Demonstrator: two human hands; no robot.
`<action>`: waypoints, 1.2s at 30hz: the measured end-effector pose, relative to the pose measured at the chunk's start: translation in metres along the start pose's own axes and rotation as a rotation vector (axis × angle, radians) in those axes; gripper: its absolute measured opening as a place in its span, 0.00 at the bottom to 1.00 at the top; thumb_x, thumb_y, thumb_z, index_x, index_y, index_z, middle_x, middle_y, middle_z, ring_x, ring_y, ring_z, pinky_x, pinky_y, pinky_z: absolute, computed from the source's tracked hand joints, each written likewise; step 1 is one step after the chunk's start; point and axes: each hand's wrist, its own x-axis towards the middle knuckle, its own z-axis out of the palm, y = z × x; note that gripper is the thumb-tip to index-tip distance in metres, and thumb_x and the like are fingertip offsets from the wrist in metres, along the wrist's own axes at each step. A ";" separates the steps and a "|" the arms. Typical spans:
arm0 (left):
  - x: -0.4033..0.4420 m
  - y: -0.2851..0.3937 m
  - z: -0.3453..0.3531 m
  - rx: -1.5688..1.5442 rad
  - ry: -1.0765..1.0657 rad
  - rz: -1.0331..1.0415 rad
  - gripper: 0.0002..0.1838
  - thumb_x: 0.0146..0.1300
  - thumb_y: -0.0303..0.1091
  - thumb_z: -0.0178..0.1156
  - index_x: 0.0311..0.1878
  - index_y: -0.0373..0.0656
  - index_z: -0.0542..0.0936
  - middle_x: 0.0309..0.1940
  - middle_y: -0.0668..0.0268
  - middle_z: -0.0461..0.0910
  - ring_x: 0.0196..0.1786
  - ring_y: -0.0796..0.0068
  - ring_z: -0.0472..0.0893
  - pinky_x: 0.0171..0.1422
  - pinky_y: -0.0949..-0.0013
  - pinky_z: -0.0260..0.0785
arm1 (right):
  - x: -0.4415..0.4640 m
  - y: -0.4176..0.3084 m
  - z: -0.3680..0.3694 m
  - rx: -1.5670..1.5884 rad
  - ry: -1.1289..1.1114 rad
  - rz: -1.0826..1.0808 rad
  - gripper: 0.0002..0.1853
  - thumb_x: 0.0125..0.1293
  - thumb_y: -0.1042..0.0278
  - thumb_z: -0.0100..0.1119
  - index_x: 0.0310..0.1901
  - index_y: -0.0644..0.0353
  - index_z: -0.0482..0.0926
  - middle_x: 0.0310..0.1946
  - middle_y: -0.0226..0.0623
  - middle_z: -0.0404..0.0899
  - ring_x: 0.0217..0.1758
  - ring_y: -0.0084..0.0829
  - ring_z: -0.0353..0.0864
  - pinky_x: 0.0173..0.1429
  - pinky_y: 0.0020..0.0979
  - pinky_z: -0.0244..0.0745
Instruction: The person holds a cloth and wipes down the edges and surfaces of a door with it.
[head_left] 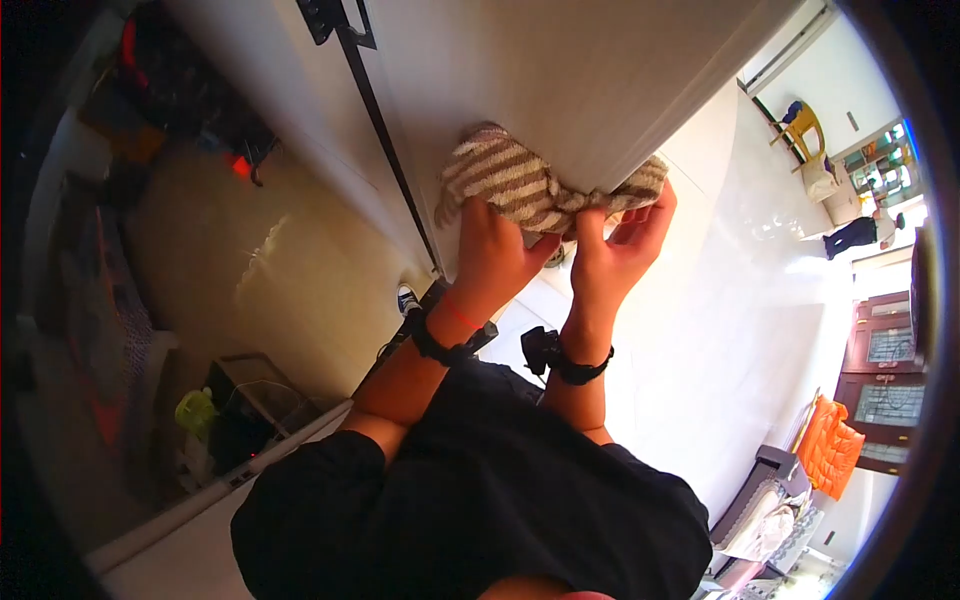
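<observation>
Striped cloth (500,180) is being held up against the near edge of a pale door-like panel (570,75), with its middle bunched into something knot-like and an end spread out on each side. Whether that's a proper knot or just a twist can't be told.

Both hands are on it: the wider, fanned-out end is pinched by the left hand (492,250), fingers mostly hidden under the fabric, and the shorter end is gripped by the right hand (618,262), thumb close to the bunch and fingers curled round the outside. Neither grip looks loose, though how hard the cloth is being squeezed can't be seen.

As for what could go wrong, slack would be the main worry. If either pinch is relaxed too soon, the bunch could probably be undone by the fabric's own springiness, since thick, fluffy stuff like that tends not to bite well. Uneven pulling is another one: if the short end is tugged less than the long one, it could be dragged back through the middle. Fingers could also get pinched against the panel edge if the panel is swung. And if both ends are let go, the cloth could be dropped onto the floor (740,230).
</observation>
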 end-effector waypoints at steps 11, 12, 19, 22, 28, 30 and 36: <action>-0.018 -0.012 0.008 -0.007 -0.008 -0.004 0.36 0.53 0.37 0.78 0.61 0.36 0.71 0.53 0.48 0.73 0.55 0.42 0.74 0.60 0.46 0.67 | 0.008 0.000 -0.002 -0.012 -0.046 -0.050 0.25 0.55 0.81 0.57 0.57 0.67 0.71 0.61 0.41 0.69 0.63 0.34 0.71 0.72 0.33 0.62; -0.014 -0.011 0.005 0.012 0.007 0.041 0.35 0.52 0.36 0.78 0.58 0.35 0.70 0.48 0.47 0.73 0.48 0.42 0.76 0.53 0.47 0.69 | 0.006 0.003 -0.001 -0.024 -0.046 -0.067 0.27 0.56 0.82 0.56 0.61 0.67 0.70 0.57 0.38 0.71 0.61 0.30 0.72 0.71 0.31 0.63; -0.014 -0.010 0.004 -0.010 0.001 -0.012 0.38 0.52 0.34 0.77 0.64 0.37 0.70 0.53 0.47 0.73 0.54 0.41 0.75 0.58 0.47 0.68 | 0.001 0.012 -0.002 -0.009 -0.073 -0.038 0.25 0.51 0.80 0.59 0.55 0.67 0.73 0.63 0.46 0.66 0.66 0.40 0.69 0.72 0.36 0.62; -0.011 -0.010 0.003 -0.037 0.022 0.005 0.39 0.52 0.34 0.77 0.66 0.38 0.70 0.55 0.47 0.73 0.55 0.41 0.74 0.60 0.46 0.67 | 0.001 0.012 -0.002 0.007 -0.087 -0.013 0.26 0.51 0.80 0.59 0.56 0.66 0.73 0.63 0.46 0.66 0.66 0.40 0.69 0.71 0.37 0.66; -0.025 -0.020 0.007 -0.029 -0.043 -0.035 0.45 0.53 0.39 0.80 0.71 0.37 0.66 0.66 0.49 0.71 0.68 0.43 0.70 0.73 0.45 0.60 | -0.005 0.016 -0.002 -0.009 -0.084 0.007 0.26 0.51 0.80 0.59 0.55 0.65 0.73 0.64 0.47 0.66 0.66 0.41 0.70 0.69 0.38 0.69; -0.025 -0.020 0.008 -0.035 -0.031 -0.047 0.44 0.53 0.38 0.80 0.70 0.38 0.67 0.66 0.50 0.71 0.68 0.43 0.70 0.73 0.45 0.60 | -0.007 0.018 -0.003 -0.025 -0.089 0.005 0.26 0.50 0.80 0.60 0.55 0.65 0.73 0.64 0.48 0.66 0.66 0.43 0.70 0.70 0.39 0.68; -0.023 -0.021 0.009 -0.050 -0.026 -0.012 0.34 0.50 0.36 0.77 0.61 0.39 0.77 0.58 0.52 0.76 0.60 0.43 0.74 0.66 0.45 0.65 | 0.005 0.010 -0.009 -0.168 -0.130 -0.198 0.28 0.48 0.79 0.61 0.56 0.65 0.71 0.63 0.51 0.69 0.68 0.48 0.70 0.72 0.43 0.65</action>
